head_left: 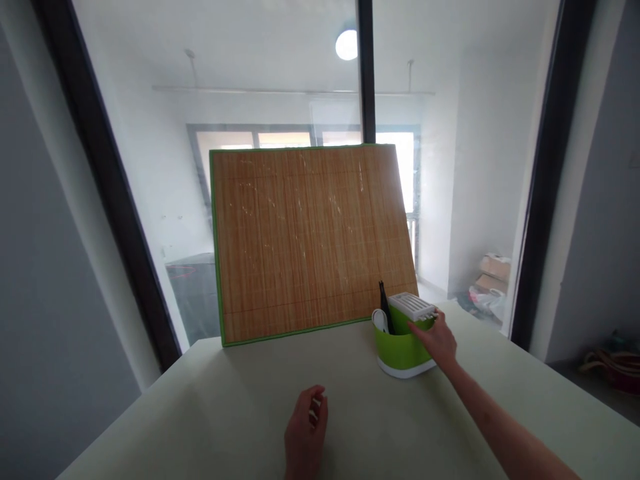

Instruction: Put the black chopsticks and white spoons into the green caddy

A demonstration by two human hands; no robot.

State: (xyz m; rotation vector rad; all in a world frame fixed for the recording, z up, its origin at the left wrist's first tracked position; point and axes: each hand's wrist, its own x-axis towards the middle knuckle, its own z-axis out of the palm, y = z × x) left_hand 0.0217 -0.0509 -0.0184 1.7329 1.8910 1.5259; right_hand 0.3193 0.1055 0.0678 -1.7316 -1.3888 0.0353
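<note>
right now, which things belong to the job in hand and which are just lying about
Likely job:
green plastic holder with white base, right hand on it
slim black item inside

Likely not:
brown slatted panel with green edging
brown cardboard boxes

Pale table (240, 407) — green caddy (400, 350) and brown board (310, 240) directly on it
</note>
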